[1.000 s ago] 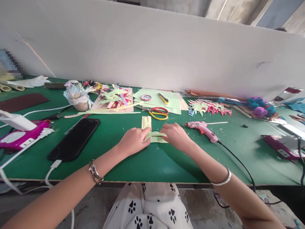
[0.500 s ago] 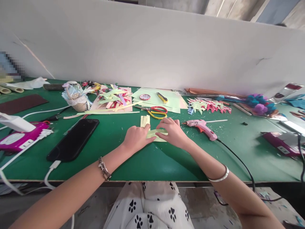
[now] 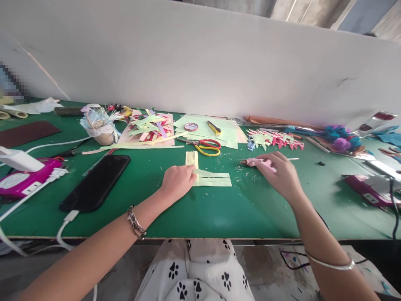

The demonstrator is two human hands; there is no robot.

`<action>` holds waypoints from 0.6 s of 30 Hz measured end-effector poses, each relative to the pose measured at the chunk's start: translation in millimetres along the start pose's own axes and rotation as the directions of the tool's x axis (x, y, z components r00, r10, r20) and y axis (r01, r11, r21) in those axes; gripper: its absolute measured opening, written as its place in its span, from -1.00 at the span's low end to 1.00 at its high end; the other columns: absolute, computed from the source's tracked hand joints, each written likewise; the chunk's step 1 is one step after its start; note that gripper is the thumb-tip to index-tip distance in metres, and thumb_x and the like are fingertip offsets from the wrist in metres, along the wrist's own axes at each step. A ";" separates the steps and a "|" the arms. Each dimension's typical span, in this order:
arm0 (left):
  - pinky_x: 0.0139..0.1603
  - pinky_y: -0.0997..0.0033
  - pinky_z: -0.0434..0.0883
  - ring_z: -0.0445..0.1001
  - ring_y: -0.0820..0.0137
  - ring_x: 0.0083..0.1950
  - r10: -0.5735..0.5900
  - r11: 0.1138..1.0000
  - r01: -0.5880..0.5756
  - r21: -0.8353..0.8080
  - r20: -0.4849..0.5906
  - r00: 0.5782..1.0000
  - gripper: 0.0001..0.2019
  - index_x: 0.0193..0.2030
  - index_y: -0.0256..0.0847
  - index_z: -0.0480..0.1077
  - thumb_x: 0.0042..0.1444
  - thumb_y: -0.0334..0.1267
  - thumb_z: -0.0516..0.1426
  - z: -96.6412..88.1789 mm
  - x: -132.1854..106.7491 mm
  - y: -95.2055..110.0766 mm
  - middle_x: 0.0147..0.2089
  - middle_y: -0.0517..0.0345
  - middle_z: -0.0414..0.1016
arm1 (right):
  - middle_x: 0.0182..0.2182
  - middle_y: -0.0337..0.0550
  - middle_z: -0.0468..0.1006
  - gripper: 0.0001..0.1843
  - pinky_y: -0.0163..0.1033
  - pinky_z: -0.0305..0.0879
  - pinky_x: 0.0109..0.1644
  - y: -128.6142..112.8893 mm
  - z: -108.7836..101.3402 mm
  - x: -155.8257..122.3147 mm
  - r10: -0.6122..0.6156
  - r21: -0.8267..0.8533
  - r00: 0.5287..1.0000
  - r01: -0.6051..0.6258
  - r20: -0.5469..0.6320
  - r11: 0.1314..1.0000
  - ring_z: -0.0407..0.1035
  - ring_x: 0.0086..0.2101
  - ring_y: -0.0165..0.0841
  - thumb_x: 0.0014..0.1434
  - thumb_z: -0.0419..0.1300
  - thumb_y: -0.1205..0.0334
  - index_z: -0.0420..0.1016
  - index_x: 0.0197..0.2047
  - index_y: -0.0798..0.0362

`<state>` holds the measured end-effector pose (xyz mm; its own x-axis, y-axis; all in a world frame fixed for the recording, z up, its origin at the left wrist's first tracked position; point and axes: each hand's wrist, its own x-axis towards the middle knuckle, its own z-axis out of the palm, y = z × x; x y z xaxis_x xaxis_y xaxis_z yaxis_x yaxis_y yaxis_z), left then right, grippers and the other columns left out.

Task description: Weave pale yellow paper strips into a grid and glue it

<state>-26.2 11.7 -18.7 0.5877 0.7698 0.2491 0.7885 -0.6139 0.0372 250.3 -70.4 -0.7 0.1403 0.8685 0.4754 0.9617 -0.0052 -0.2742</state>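
Note:
Pale yellow-green paper strips (image 3: 213,179) lie crossed on the green table (image 3: 219,209) in front of me. My left hand (image 3: 178,182) rests with curled fingers on the left end of the strips, pinning them down. My right hand (image 3: 282,174) lies over the pink glue gun (image 3: 258,162), fingers closing round its body; the nozzle end sticks out to the left of the hand.
Red-and-yellow scissors (image 3: 205,147), a yellow box cutter (image 3: 214,128) and a tape roll (image 3: 191,126) lie on paper sheets behind the strips. A black phone (image 3: 95,182) charges at left beside a magenta power strip (image 3: 21,182). Paper scraps (image 3: 150,127) and cut pieces (image 3: 275,140) line the back.
My right hand left the paper strips and moved right onto the glue gun. My left hand stayed on the strips, which now lie uncovered.

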 end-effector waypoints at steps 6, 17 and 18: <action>-0.59 0.49 0.08 0.43 0.40 -0.45 -0.023 0.993 0.025 -0.111 0.019 1.000 -0.61 -0.34 -0.25 0.44 0.23 -0.24 -0.19 -0.2 -1.4 -2.8 -0.37 0.08 0.50 | -0.24 0.06 0.44 -0.61 -0.17 0.18 -0.33 71.3 13.6 -24.2 0.287 -0.414 0.945 -0.200 0.159 0.888 0.32 -0.23 -0.12 0.11 0.02 -0.02 0.41 -0.17 0.11; -0.57 0.45 0.05 0.32 0.42 -0.57 -0.107 0.967 0.131 -0.218 0.117 0.987 -0.46 -0.57 -0.30 0.41 0.24 -0.15 -0.23 1.1 1.4 -12.6 -0.59 0.04 0.39 | -0.31 0.01 0.48 -0.64 -0.29 0.06 -0.47 43.2 12.6 -13.6 0.295 -0.231 0.949 -0.265 0.107 0.936 0.32 -0.42 -0.24 0.14 -0.09 0.16 0.23 -0.03 0.13; -0.56 0.46 0.07 0.32 0.42 -0.56 -0.108 0.964 0.131 -0.232 0.107 0.988 -0.47 -0.58 -0.30 0.41 0.24 -0.16 -0.22 1.0 1.6 -13.4 -0.59 0.04 0.39 | -0.30 0.00 0.48 -0.66 -0.30 0.08 -0.46 32.8 11.3 -12.9 0.262 -0.196 0.962 -0.243 0.079 0.950 0.32 -0.41 -0.26 0.14 -0.08 0.17 0.24 -0.05 0.11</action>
<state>-35.7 21.3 -19.8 0.5147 0.8461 0.1385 0.7948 -0.5315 0.2930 277.4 -76.2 -25.2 0.3683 0.8731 0.3194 0.9258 -0.3130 -0.2120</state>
